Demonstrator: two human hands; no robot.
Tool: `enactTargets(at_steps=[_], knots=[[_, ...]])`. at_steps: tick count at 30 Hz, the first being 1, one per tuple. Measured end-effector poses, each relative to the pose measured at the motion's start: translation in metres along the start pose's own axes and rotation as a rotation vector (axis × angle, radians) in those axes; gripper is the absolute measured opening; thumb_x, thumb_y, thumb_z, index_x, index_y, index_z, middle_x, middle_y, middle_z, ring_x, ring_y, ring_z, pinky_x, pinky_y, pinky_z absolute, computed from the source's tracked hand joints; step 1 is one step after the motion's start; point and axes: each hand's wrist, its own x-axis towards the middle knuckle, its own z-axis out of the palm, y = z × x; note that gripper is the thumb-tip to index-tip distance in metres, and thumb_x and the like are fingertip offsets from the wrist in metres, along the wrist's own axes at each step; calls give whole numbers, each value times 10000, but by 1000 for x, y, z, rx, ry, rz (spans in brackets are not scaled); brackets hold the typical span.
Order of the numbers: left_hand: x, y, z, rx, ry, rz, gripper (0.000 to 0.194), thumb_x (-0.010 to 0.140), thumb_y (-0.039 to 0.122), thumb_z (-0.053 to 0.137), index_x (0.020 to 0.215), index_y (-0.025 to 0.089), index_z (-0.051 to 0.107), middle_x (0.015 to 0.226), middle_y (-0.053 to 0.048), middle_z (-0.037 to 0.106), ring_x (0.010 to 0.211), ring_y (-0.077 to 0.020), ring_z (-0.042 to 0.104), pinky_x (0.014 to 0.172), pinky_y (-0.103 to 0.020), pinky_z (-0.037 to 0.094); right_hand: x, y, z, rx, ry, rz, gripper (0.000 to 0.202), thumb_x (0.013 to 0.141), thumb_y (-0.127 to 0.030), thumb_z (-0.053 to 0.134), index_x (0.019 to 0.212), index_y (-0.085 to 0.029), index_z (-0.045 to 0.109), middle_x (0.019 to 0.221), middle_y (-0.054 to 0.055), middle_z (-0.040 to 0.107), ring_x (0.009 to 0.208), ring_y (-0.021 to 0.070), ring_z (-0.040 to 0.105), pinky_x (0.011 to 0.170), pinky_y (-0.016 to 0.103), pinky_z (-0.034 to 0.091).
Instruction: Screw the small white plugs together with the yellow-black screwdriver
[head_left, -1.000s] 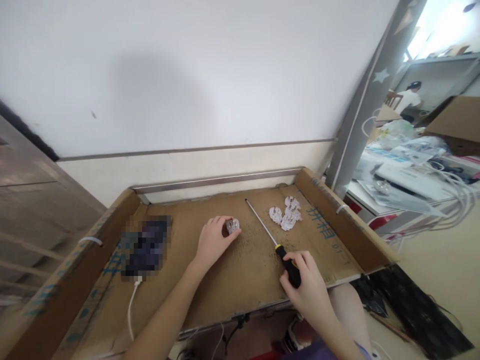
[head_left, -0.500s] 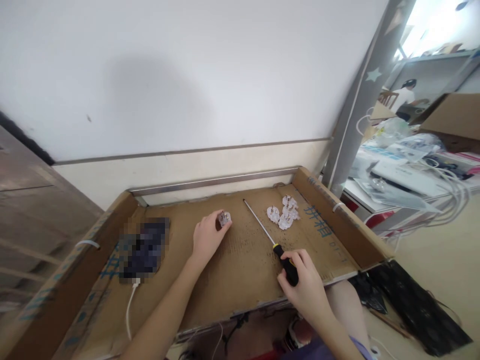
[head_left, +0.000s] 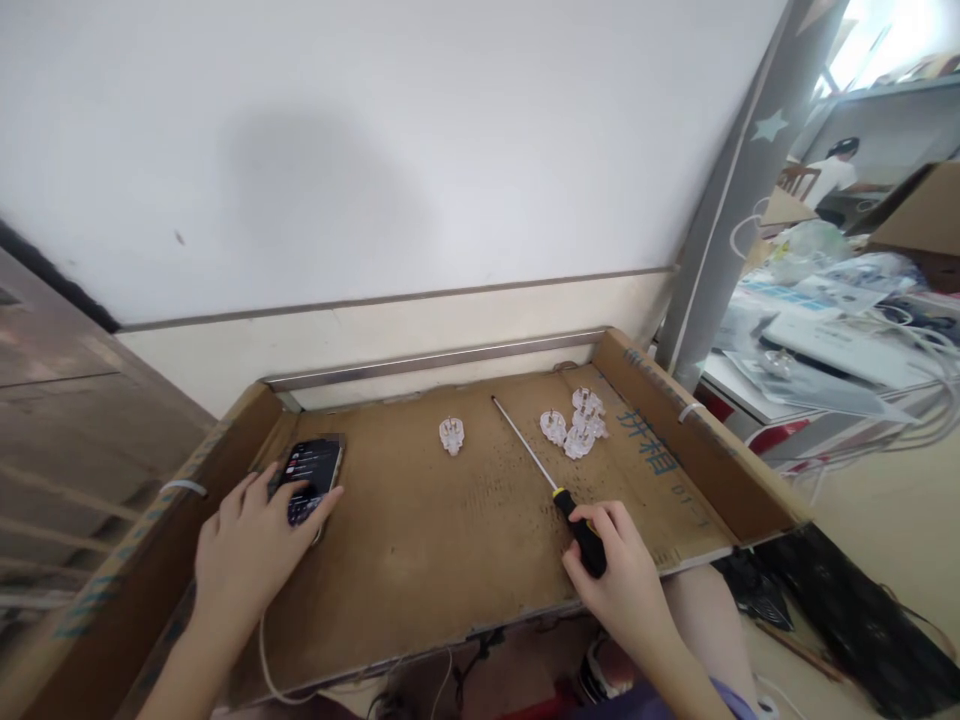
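Note:
My left hand [head_left: 251,545] rests over a smartphone [head_left: 315,468] with a lit screen on the left of the cardboard. Its fingers are apart; one lies on the screen and the thumb reaches along the near right edge. In my right hand [head_left: 619,570] is the black handle of a screwdriver [head_left: 577,518], its metal shaft pointing forward and left over the cardboard. A clear plastic plug piece with metal pins [head_left: 451,435] lies alone near the middle. Several similar clear plug pieces [head_left: 579,440] are clustered right of the screwdriver tip.
The cardboard tray [head_left: 420,530] has raised side walls and stands against a white wall [head_left: 450,150]. A white cable [head_left: 264,660] runs by my left wrist. On the right are a grey post [head_left: 720,220], a cluttered table [head_left: 817,370] and a person [head_left: 832,175] farther back.
My left hand has let go of the lone plug piece, which stays on the cardboard, and moved left onto the smartphone. My right hand still holds the screwdriver in about the same place.

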Motion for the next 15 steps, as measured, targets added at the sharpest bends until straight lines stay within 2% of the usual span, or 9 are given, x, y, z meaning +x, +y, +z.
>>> enactTargets(at_steps=[3, 6, 7, 9, 11, 13, 15], knots=[[7, -8, 16, 134, -28, 5, 429, 804, 548, 425, 940, 179, 597, 1223, -177, 550, 1164, -479, 448, 838, -657, 422, 0, 1, 0, -4, -2, 0, 230, 726, -129, 485, 939, -213, 505, 885, 39, 520, 810, 183, 568, 719, 307, 490], [20, 6, 24, 136, -28, -17, 529, 810, 585, 402, 1037, 142, 582, 1260, -207, 527, 1178, -470, 443, 863, -644, 415, 0, 1, 0, -5, -5, -3, 224, 735, -135, 487, 944, -215, 497, 888, 37, 515, 809, 182, 565, 718, 313, 492], [22, 17, 25, 117, -20, -18, 571, 817, 587, 394, 1099, 120, 562, 1273, -220, 515, 1199, -453, 433, 897, -623, 407, 0, 1, 0, -5, -8, -4, 218, 739, -137, 487, 942, -215, 496, 886, 36, 515, 809, 182, 565, 717, 314, 492], [23, 47, 25, 26, -23, 73, 608, 834, 562, 410, 1218, 99, 498, 1310, -213, 492, 1251, -400, 400, 987, -563, 367, -1, 2, 0, -4, -11, -4, 207, 745, -142, 489, 939, -216, 496, 883, 35, 516, 812, 183, 565, 717, 315, 492], [19, 85, 26, -128, -93, 236, 541, 868, 504, 426, 1281, 157, 456, 1336, -146, 492, 1265, -317, 410, 1037, -488, 347, -1, 2, -1, -5, -15, -3, 205, 747, -144, 491, 940, -214, 499, 884, 37, 520, 815, 183, 566, 717, 313, 491], [15, 122, 31, -252, -174, 381, 484, 877, 465, 461, 1301, 231, 446, 1351, -82, 491, 1266, -274, 416, 1040, -447, 353, -1, 2, -1, -7, -17, -2, 206, 748, -147, 491, 943, -212, 503, 885, 40, 524, 821, 185, 569, 720, 313, 489], [15, 146, 39, -323, -214, 464, 450, 879, 422, 485, 1297, 259, 455, 1352, -58, 491, 1263, -260, 417, 1038, -425, 354, -1, 3, -1, -7, -20, -4, 207, 749, -149, 489, 945, -213, 505, 886, 41, 526, 828, 186, 571, 727, 315, 489]])
